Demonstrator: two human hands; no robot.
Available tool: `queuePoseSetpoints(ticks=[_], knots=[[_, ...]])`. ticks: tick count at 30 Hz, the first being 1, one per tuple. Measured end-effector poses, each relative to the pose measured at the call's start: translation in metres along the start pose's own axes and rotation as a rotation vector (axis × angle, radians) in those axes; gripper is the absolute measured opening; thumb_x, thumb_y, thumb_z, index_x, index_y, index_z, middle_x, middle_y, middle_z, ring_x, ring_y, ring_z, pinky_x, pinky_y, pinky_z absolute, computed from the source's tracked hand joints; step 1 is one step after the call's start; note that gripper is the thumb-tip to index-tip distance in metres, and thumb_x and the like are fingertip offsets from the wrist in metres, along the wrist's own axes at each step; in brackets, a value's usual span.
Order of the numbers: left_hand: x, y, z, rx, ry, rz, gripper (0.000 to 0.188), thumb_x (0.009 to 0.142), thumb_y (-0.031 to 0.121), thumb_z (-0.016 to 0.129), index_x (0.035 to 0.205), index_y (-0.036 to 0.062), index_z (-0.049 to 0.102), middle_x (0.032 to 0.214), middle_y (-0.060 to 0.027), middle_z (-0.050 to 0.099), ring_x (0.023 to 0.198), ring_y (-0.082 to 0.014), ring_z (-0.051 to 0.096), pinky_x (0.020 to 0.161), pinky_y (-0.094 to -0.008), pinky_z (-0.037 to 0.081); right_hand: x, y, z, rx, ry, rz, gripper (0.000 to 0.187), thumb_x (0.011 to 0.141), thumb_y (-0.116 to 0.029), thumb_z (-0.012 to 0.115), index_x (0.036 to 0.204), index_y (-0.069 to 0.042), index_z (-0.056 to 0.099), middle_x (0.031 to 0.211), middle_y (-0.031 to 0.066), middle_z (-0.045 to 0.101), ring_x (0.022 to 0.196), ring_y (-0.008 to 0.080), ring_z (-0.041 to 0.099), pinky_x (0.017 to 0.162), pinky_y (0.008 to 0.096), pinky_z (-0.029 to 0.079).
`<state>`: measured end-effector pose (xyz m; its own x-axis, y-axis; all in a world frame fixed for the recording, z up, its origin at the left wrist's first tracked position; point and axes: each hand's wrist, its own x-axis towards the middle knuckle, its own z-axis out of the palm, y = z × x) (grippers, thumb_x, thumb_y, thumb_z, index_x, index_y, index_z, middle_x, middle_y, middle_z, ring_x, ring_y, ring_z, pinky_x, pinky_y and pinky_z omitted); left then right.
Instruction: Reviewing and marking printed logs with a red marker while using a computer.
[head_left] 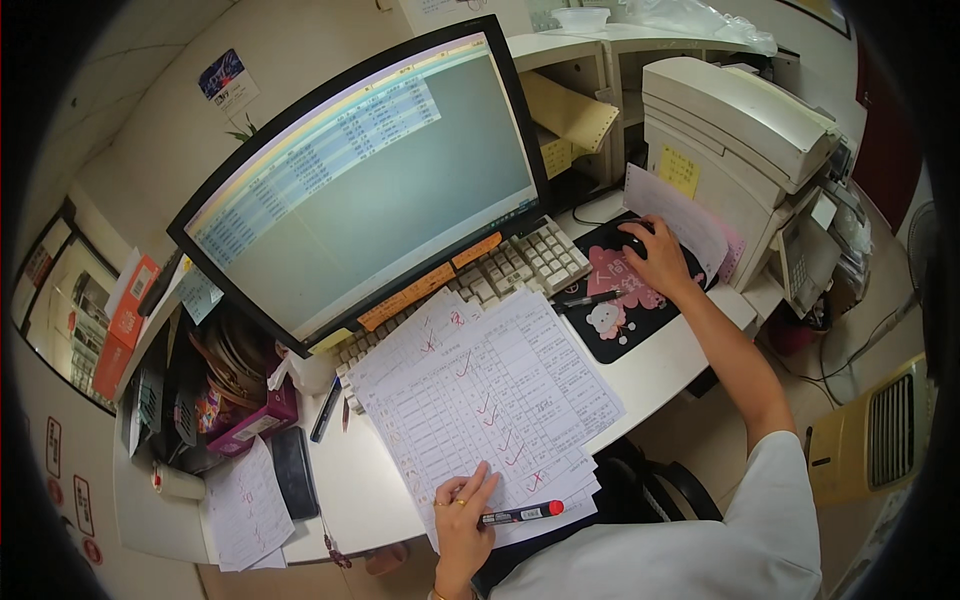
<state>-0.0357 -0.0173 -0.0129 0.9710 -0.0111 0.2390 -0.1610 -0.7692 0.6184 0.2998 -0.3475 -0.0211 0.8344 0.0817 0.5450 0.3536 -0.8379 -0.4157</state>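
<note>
L hand (pixel 466 515) has its fingers bent round a red-tipped marker (pixel 525 515) & rests on the papers (pixel 470 400), which lie by the front edge of the surface (pixel 375 490), low corners prob. poking past it. R hand (pixel 658 262) lies over a black mouse (pixel 632 238) on a dark pad (pixel 655 325) near the right edge; can't tell if it's squeezing. Marker looks light, hard & smooth: best held mid-stick. Papers look light, floppy, easy to rip: best lifted by both sides. Past them: keyboard (pixel 545 260), then big screen (pixel 400 190).
</note>
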Motion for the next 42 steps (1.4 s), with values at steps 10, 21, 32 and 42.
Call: queuePoseSetpoints(ticks=[10, 21, 32, 42], knots=[[-0.002, 0.001, -0.001, 0.022, 0.014, 0.013, 0.072, 0.051, -0.019, 0.053, 0.118, 0.0059, 0.066, 0.130, -0.0064, 0.060, 0.104, -0.0288, 0.050, 0.085, -0.0297, 0.049, 0.001, 0.002, 0.005, 0.020, 0.011, -0.020, 0.037, 0.081, -0.020, 0.068, 0.117, -0.017, 0.062, 0.122, 0.0192, 0.051, 0.113, 0.0384, 0.052, 0.099, 0.0444, 0.042], [-0.001, -0.004, -0.001, 0.076, 0.039, 0.103, 0.068, 0.055, -0.015, 0.060, 0.119, 0.0064, 0.064, 0.132, -0.0056, 0.059, 0.103, -0.0287, 0.051, 0.087, -0.0349, 0.045, -0.001, 0.002, 0.000, 0.036, 0.012, -0.086, 0.042, 0.078, -0.019, 0.069, 0.119, -0.017, 0.061, 0.118, 0.0169, 0.053, 0.107, 0.0367, 0.055, 0.093, 0.0428, 0.046], [-0.001, -0.005, -0.003, 0.069, 0.030, 0.076, 0.065, 0.057, -0.014, 0.061, 0.119, 0.0054, 0.063, 0.132, -0.0066, 0.058, 0.105, -0.0276, 0.053, 0.086, -0.0372, 0.045, 0.000, 0.016, 0.011, -0.012, 0.043, -0.177, 0.041, 0.081, -0.015, 0.066, 0.121, -0.015, 0.059, 0.121, 0.0198, 0.052, 0.110, 0.0394, 0.054, 0.095, 0.0419, 0.045], [-0.002, -0.007, -0.002, 0.061, 0.033, 0.107, 0.062, 0.059, -0.012, 0.062, 0.119, 0.0043, 0.062, 0.134, -0.0068, 0.056, 0.106, -0.0274, 0.053, 0.089, -0.0382, 0.044, 0.000, 0.014, 0.006, -0.001, -0.025, -0.125, 0.038, 0.084, -0.017, 0.066, 0.121, -0.016, 0.060, 0.124, 0.0182, 0.051, 0.112, 0.0373, 0.055, 0.096, 0.0406, 0.044]])
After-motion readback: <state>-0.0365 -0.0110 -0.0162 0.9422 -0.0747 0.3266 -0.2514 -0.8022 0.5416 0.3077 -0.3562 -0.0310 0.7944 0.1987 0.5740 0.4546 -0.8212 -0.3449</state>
